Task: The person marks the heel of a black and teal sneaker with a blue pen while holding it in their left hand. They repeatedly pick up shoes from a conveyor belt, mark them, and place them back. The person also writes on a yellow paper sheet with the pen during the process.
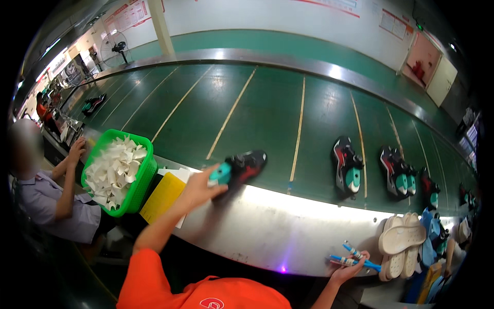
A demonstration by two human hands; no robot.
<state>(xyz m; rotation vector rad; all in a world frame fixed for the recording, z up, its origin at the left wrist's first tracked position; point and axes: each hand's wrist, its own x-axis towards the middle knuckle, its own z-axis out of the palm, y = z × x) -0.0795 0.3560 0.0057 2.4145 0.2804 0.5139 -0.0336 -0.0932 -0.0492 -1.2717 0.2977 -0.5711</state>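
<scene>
Black-and-red shoe (248, 166): at the near edge of the green conveyor belt (267, 123), its teal end (220, 174) toward the person.
Left hand (198, 190): thumb and fingers closed about that teal end, slightly blurred.
Right hand (352, 268): fingers curled around slim blue pen-like tools (343, 260).
Feel: probably light, upper soft and yielding, sole firmer, hardly fragile.
Best hold: likely the teal end, seemingly stiffer, though its smooth surface could slip.

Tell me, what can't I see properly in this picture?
- Head view: floor of the green basket, buried under white scraps.
- Head view: black shoe in the left hand, details blurred.
- Head view: orange shirt, cut off by the lower edge.
- Head view: far-left shoe, too small for details.
</scene>
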